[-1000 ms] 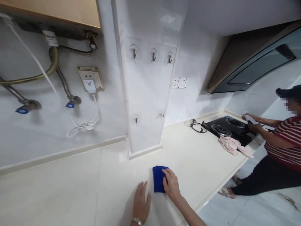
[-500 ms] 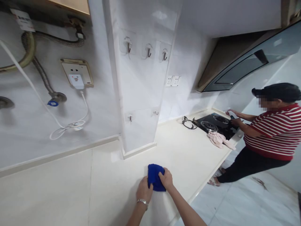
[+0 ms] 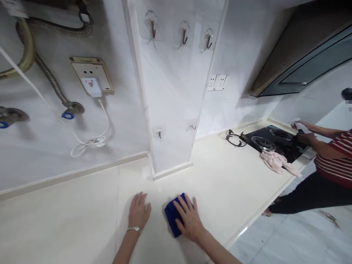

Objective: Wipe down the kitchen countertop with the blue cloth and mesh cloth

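A folded blue cloth (image 3: 172, 217) lies on the pale countertop (image 3: 82, 216). My right hand (image 3: 189, 220) presses flat on the cloth's right part, its fingers spread and stretched forward. To the left of the cloth, my left hand (image 3: 139, 212) rests palm down on the counter, fingers out, holding nothing. A gap of bare counter separates it from the cloth. A metal watch or bracelet (image 3: 134, 228) circles my left wrist. The underside of the right palm is hidden.
At the right a person in a striped shirt (image 3: 341, 161) holds a bottle over the black gas stove (image 3: 277, 141). A pink cloth (image 3: 276, 161) and a pan support ring (image 3: 235, 140) lie beside it. A wall pillar (image 3: 173, 146) with hooks juts onto the counter.
My left hand has let go of the blue cloth and moved left onto the counter. My right hand has gone from gripping the cloth to lying flat on it. The view has shifted left.
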Demonstrator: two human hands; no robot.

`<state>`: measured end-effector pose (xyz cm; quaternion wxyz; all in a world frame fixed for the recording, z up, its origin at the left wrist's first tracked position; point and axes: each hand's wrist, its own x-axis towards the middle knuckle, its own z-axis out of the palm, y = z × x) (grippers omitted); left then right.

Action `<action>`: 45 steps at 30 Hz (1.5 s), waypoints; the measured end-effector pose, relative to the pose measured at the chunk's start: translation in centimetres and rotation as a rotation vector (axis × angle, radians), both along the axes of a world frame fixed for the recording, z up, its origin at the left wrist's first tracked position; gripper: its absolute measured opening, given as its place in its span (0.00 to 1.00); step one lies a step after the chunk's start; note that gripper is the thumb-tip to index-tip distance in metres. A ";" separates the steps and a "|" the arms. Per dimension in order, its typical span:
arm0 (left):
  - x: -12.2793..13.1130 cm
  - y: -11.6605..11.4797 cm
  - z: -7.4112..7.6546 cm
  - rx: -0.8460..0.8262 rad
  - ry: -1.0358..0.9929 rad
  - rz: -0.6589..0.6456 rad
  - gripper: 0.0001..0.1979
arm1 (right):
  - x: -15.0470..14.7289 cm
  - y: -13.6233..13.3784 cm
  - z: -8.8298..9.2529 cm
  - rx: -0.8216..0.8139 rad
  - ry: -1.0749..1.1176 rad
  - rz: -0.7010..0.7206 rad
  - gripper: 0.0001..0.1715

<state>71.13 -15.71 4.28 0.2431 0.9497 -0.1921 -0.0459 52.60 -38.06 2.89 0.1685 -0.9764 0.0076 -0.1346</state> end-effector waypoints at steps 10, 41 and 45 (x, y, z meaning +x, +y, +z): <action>3.0 4.3 -3.7 0.267 -0.130 0.326 0.39 | 7.0 -5.8 -1.8 -0.140 0.152 -0.264 0.40; 2.5 3.9 -3.9 0.321 -0.176 0.314 0.38 | 12.4 1.1 0.4 0.126 0.156 0.100 0.47; 2.4 3.9 -4.0 0.312 -0.193 0.315 0.37 | 9.1 -1.8 -1.7 0.202 0.065 0.029 0.44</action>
